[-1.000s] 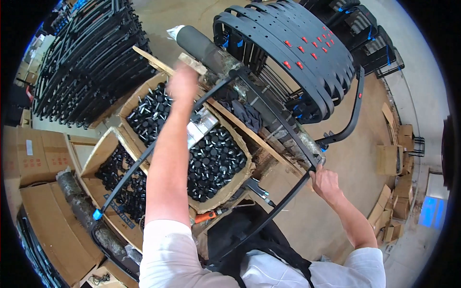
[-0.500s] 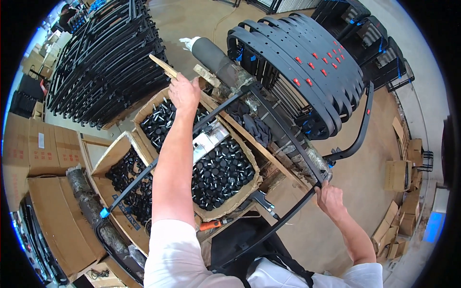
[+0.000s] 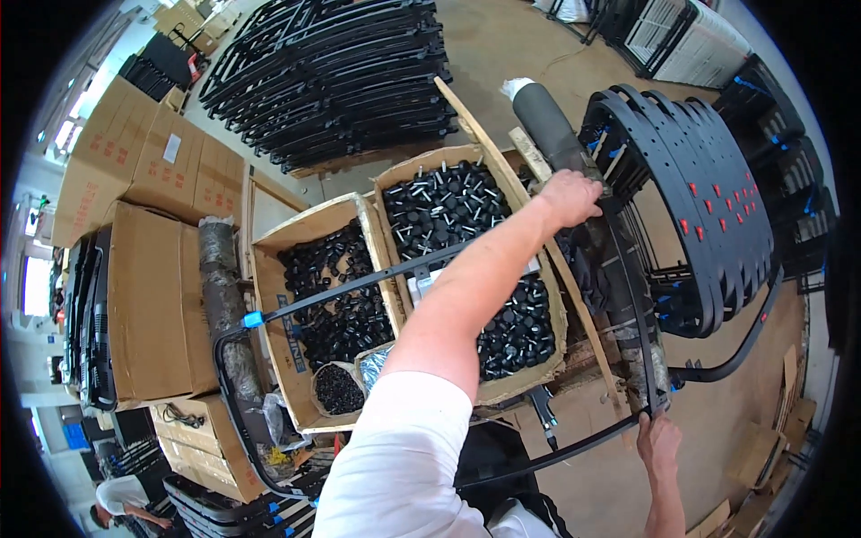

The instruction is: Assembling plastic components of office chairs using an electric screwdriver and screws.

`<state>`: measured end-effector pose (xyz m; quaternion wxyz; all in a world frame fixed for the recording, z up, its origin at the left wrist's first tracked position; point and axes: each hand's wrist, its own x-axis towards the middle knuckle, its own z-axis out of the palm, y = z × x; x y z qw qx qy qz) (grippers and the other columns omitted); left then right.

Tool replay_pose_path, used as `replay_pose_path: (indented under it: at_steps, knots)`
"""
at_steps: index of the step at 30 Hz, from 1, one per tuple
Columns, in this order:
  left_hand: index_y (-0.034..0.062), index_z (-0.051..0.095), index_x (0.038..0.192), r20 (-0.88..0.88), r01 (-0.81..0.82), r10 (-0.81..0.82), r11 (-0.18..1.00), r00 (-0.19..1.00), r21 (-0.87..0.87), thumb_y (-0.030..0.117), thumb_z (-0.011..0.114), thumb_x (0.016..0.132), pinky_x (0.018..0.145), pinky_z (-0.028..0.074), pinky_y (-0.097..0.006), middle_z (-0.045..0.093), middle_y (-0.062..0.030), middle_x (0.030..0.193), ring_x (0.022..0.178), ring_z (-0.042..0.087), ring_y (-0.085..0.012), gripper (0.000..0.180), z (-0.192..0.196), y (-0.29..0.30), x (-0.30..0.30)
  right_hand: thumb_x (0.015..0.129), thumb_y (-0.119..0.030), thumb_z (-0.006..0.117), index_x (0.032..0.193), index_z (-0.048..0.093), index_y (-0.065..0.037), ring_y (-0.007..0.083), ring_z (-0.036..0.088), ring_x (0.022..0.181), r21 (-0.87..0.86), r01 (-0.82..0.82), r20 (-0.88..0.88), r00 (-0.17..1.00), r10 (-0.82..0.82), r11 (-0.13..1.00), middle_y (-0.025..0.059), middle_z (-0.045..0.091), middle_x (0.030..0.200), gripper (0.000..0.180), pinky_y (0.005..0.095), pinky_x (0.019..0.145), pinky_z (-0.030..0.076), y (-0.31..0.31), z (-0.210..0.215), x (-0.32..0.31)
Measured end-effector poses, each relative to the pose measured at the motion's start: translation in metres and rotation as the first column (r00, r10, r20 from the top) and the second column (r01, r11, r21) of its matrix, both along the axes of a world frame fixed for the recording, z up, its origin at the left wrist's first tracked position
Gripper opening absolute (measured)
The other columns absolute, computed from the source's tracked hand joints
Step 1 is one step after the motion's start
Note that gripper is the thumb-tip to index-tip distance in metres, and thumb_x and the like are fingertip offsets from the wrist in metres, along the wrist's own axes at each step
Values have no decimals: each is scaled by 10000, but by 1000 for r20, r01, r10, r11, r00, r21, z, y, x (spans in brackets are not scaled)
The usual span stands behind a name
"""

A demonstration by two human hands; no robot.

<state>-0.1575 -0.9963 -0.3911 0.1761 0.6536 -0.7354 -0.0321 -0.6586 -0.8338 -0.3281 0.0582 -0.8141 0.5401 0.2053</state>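
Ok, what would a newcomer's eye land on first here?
Probably the left hand, stretched across two open cartons of small black parts to grip the black tube frame at the centre. Next, the big curved stack of black slats with red tags at upper right. The right hand holds the frame's lower corner.

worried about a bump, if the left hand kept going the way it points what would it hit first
Probably the stack of curved black frames just beyond the left hand; it already rests on the black frame tube. Depth is hard to judge.
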Motion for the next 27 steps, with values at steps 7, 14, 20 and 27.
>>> replay_pose_path:
  at_steps: [7,14,20,27]
  knots:
    - [122,720,1140,154,-390,358,840,921,378,255,664,945,974,552,-524,705,-182,1169,1131,678,-416,243,-78,153,194,1023,-308,637,1004,656,39,472,719,786,-49,48,25,999,-47,998,281,716,832,349,548,710,573,2,-2,-4]
    - [44,676,1197,154,-375,343,812,927,447,203,736,889,1014,557,-483,710,-198,1197,1209,646,-386,352,-92,185,204,977,-289,683,990,694,-3,425,717,817,115,-43,97,995,31,992,244,721,874,287,497,734,566,-18,70,106]
    - [75,678,1268,-497,-518,484,852,720,78,107,556,882,1050,505,-472,685,-228,1212,1178,631,-423,406,31,284,170,945,-161,722,989,728,-58,347,695,930,-168,-548,707,513,488,819,119,694,966,112,445,803,565,-39,50,339]
    - [13,581,1444,-788,-595,564,730,248,335,195,611,1055,1081,504,-407,674,-189,1346,1247,659,-313,430,72,479,-10,836,-154,728,1077,764,-94,365,736,1088,155,-808,296,587,754,568,161,783,1073,251,470,949,580,-84,-119,571]
